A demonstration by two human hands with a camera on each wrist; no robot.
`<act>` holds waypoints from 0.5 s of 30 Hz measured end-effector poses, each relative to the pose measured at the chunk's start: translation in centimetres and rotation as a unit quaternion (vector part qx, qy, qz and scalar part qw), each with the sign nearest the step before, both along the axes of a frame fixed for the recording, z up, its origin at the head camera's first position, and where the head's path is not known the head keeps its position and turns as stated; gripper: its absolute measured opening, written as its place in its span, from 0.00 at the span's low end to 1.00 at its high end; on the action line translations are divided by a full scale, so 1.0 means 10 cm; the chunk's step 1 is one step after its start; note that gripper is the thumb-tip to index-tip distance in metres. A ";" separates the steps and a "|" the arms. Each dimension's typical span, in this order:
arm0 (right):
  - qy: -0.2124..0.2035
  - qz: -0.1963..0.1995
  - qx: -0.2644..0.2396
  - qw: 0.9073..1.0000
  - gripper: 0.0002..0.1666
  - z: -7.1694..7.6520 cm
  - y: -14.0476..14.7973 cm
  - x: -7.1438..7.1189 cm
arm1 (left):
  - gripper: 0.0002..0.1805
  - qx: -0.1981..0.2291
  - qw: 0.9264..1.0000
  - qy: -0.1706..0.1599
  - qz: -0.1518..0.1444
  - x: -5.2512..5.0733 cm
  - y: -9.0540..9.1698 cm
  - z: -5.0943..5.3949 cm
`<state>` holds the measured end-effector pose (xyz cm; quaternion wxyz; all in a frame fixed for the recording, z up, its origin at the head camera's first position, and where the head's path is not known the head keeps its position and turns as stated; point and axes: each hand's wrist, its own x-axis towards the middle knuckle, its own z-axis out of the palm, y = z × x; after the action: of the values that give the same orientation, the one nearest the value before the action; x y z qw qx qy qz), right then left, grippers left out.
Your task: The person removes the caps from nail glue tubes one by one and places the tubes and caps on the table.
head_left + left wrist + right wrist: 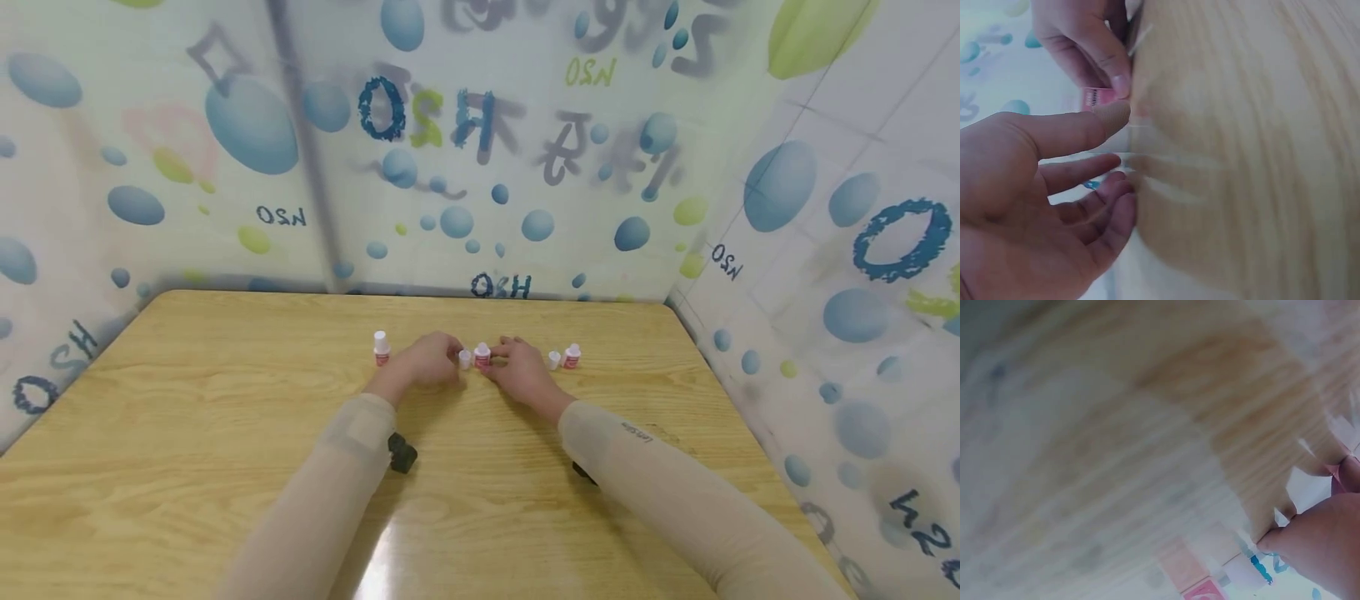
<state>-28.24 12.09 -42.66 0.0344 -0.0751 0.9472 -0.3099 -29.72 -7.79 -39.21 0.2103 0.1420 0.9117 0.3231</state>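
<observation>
A small white bottle with a pink-red label stands upright near the table's far middle, its wide cap off. My right hand pinches this bottle from the right; in the left wrist view, the right thumb lies against its pink label. Just left of the bottle sits a white cap. My left hand is beside that cap, its thumb and fingers apart and loosely bent in the left wrist view, with nothing visible between them. In the right wrist view, only part of the right hand shows.
To the left stands a similar bottle with its white cap on. At the right, another small bottle stands with a white cap next to it. The wooden table meets a patterned curtain at the back.
</observation>
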 end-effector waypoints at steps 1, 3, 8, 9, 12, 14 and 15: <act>0.000 0.001 0.001 1.000 0.23 0.00 0.00 -0.01 | 0.31 -0.004 1.000 0.001 -0.004 0.00 -0.01 0.01; -0.003 0.001 0.003 1.000 0.23 0.01 0.00 -0.01 | 0.34 -0.008 1.000 -0.002 -0.005 0.01 -0.03 0.04; -0.018 -0.001 0.006 1.000 0.24 0.03 -0.01 -0.01 | 0.42 -0.014 1.000 -0.004 -0.008 0.07 -0.10 0.13; -0.020 -0.002 0.006 1.000 0.24 0.03 -0.01 -0.01 | 0.43 -0.014 1.000 -0.002 -0.009 0.08 -0.12 0.16; -0.026 -0.003 0.003 1.000 0.25 0.04 -0.01 -0.01 | 0.41 -0.009 1.000 0.004 -0.013 0.12 -0.17 0.24; -0.025 -0.003 0.003 1.000 0.27 0.04 0.00 0.00 | 0.40 -0.006 1.000 0.012 -0.016 0.14 -0.22 0.30; -0.025 -0.003 0.002 1.000 0.28 0.04 0.01 0.00 | 0.39 -0.004 1.000 0.015 -0.016 0.15 -0.25 0.33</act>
<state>-28.27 12.16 -42.24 0.0571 -0.0648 0.9469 -0.3097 -28.17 -10.31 -35.93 0.2025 0.1602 0.9135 0.3143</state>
